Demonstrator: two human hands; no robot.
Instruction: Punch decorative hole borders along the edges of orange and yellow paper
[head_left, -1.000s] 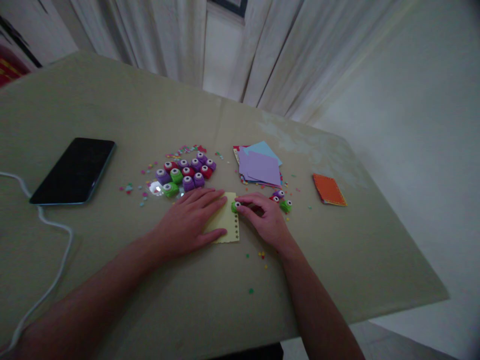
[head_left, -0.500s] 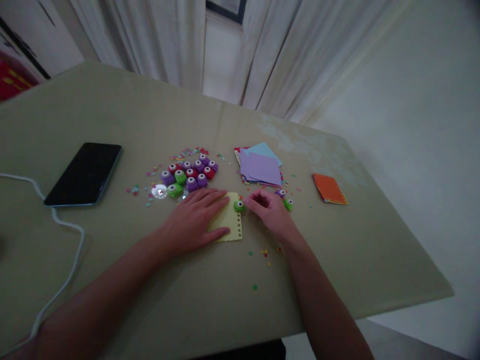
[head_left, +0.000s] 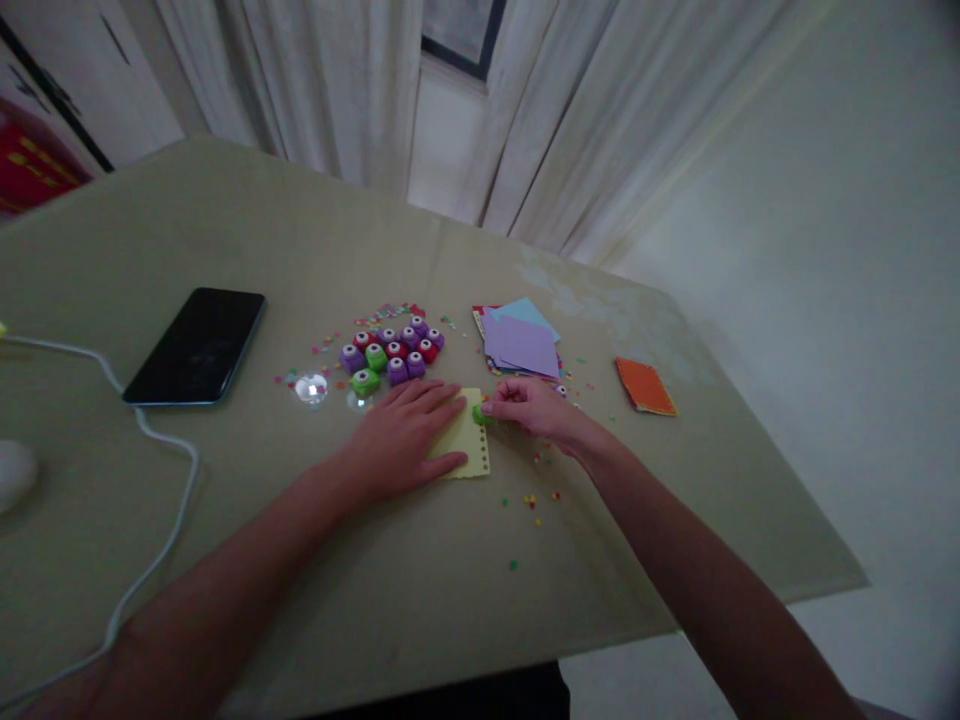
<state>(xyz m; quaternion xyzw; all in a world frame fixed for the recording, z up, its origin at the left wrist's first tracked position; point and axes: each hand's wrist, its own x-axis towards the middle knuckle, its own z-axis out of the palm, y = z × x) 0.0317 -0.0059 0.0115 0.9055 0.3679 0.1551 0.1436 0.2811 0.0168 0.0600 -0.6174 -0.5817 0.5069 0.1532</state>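
A yellow sheet of paper (head_left: 474, 455) lies on the table with a row of small punched shapes down its right edge. My left hand (head_left: 405, 435) rests flat on its left part, fingers stretched out, covering much of it. At the sheet's right edge sits a small green craft paper punch (head_left: 478, 413). My right hand (head_left: 525, 405) is closed at this punch, its thumb against the top and its fingers curled. Part of the punch is hidden behind the thumb. Just behind the right hand, a purple punch (head_left: 560, 390) shows in part.
Several purple, red and green punches (head_left: 396, 350) stand beyond my left hand among loose confetti. A stack of coloured paper (head_left: 523, 345) lies farther back, an orange card (head_left: 645, 386) to the right. At left are a black tablet (head_left: 196, 345), white cable (head_left: 191, 480) and white mouse (head_left: 15, 475).
My right hand's fingers have shifted at the green punch, with the thumb now over its top. My left hand stays flat on the sheet. The camera view has shifted slightly, bringing the mouse into sight.
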